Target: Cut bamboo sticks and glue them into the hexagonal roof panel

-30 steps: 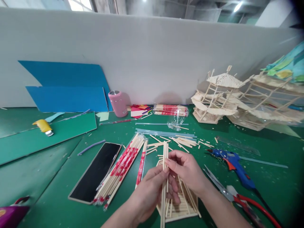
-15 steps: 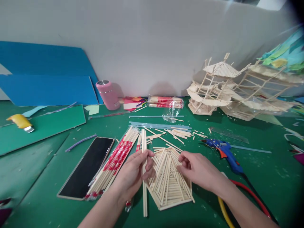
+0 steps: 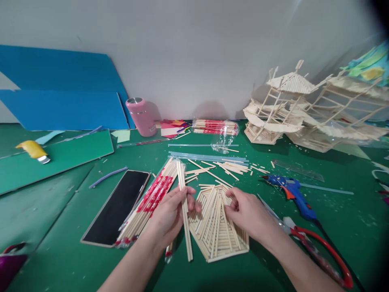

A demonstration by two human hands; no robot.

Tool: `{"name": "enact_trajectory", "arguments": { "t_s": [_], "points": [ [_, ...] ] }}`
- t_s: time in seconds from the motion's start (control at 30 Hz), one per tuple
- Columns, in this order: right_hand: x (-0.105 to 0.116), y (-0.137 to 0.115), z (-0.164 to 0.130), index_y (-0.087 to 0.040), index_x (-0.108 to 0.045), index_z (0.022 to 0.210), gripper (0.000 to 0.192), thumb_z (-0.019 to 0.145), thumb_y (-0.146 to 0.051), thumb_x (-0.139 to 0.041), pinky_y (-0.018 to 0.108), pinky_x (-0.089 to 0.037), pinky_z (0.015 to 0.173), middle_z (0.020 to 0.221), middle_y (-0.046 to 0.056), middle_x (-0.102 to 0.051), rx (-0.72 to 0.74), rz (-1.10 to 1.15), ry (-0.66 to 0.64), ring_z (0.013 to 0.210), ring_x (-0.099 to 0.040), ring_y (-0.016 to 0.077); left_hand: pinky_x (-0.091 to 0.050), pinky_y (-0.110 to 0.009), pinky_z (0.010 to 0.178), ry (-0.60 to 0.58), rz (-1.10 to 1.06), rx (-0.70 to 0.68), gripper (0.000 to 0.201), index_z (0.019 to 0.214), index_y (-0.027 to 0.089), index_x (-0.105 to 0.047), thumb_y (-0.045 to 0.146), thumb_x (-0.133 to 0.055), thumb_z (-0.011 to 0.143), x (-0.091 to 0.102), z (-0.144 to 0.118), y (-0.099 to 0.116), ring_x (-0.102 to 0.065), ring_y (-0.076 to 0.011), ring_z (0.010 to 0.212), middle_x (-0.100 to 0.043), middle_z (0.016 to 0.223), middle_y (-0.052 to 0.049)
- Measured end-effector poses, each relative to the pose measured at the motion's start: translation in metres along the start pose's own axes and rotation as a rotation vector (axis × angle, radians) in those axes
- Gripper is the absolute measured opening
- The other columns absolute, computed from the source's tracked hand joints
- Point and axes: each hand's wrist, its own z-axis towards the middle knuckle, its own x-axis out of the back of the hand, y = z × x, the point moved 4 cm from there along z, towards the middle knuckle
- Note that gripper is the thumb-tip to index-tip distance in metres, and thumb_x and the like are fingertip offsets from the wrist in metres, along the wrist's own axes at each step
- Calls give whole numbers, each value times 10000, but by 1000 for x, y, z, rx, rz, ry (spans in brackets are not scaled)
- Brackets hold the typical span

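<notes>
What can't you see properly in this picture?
Head view only:
- Stick panel: its sides are covered by the left hand and the right hand.
- Long sticks in the left hand: their middle is hidden by the fingers.
- Red-handled tool: its tip is hidden behind the right wrist.
- Purple thing: cut off by the left edge.
- Stick model: its right part is blurred near the edge.
</notes>
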Motion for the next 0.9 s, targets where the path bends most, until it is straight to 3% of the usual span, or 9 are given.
{"name": "enact_trajectory", "arguments": {
  "t_s": [0.13,0.43,0.73,0.9],
  "points": [
    [-3,-6,-7,-193,-526,996,237,770,-239,-469,256,-365,548,655,4,-648,2,55,23,630,-588,175,-426,-307,698,10,8,23,164,779,129,-563,206,-431,837,-3,-3,-1,-598,-197,711,-523,517,-3],
    [-12,-14,-21,-200,-475,1099,331,773,-258,-480,255,-378,539,700,4,-631,10,182,33,634,-586,177,-428,-325,727,-12,24,127,178,744,131,-561,226,-442,834,-14,-14,-11,-585,-198,738,-559,572,-35],
    [-17,-36,-4,-126,-462,1111,426,726,-299,-522,306,-393,656,899,111,-618,44,-189,93,826,-584,247,-406,-270,576,161,-90,86,202,678,135,-545,242,-454,822,-19,-24,-27,-553,-165,574,-455,465,18],
    [-17,-43,0,-109,-500,1072,376,706,-194,-490,306,-400,626,850,110,-640,86,-265,47,762,-604,243,-406,-299,627,139,-74,50,202,694,137,-556,251,-453,826,-12,-32,-25,-538,-161,572,-445,471,22]
  ]
}}
